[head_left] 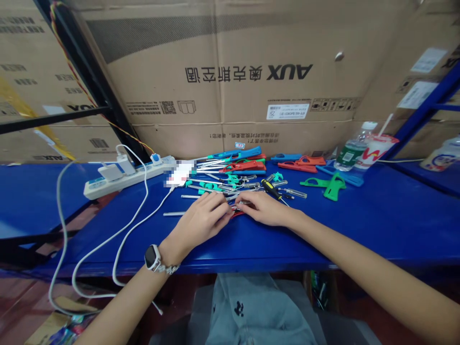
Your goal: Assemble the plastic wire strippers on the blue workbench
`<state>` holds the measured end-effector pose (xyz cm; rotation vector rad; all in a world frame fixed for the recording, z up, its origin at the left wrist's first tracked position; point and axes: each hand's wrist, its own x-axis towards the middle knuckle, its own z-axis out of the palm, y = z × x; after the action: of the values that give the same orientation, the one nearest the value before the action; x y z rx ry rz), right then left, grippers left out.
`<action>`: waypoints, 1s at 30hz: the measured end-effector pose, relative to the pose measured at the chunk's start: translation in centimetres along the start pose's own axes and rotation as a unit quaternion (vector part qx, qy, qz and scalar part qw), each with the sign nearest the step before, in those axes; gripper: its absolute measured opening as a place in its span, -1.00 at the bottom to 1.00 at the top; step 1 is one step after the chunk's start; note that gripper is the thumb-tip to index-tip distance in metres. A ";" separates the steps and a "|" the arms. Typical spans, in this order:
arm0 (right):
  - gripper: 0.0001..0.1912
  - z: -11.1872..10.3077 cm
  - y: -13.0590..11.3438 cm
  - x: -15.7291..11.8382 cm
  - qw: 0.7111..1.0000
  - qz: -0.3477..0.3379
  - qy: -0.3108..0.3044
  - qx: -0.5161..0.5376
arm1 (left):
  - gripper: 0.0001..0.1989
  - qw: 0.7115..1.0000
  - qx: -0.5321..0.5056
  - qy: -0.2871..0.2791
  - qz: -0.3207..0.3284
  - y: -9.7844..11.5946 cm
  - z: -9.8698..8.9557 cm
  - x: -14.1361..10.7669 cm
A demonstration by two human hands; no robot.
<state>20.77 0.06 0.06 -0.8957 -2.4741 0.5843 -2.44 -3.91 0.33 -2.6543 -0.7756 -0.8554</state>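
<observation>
Both hands meet over the blue table, around a red lighter part [237, 213] that their fingers mostly cover. My left hand [206, 215] is closed on its left end, and a metal tube [174, 213] sticks out beyond that hand. Fingertips of my right hand [261, 207] pinch at the part's right side. Just behind lie clear lighter inserts [295, 193], green pieces [233, 179] and more metal tubes [190, 196]. A black and yellow screwdriver [271, 189] rests beside my right hand. Assembled blue [247, 152] and red lighters [244, 166] are piled farther back.
A white power strip [97, 188] with chargers and cables stands at the left, near a phone-like blurred item [181, 173]. Green [334, 186], orange [311, 161] and blue shells lie right. Behind them are a bottle [350, 152] and cup [375, 151]. Cardboard [233, 105] backs the table [377, 230].
</observation>
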 end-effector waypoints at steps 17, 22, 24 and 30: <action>-0.70 0.0 -0.3 0.3 0.998 0.054 -0.016 -0.004 | -0.76 0.990 0.062 -0.121 -0.025 -0.6 0.5 0.7; -0.70 -0.1 -0.4 0.3 0.998 0.057 -0.014 0.011 | -0.78 0.987 0.057 -0.147 -0.040 -0.6 -0.1 1.5; -0.70 -0.1 -0.4 0.3 0.998 0.059 -0.013 0.023 | -0.80 0.984 0.055 -0.163 -0.050 -0.6 -0.3 1.8; -0.67 0.1 -0.2 0.2 0.996 0.074 -0.011 0.044 | -0.80 0.981 0.000 -0.170 -0.089 -0.5 -0.3 1.8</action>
<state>20.51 0.04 0.17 -1.0494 -2.3948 0.7507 -1.57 -2.86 1.67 -2.8005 -1.1064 -0.4382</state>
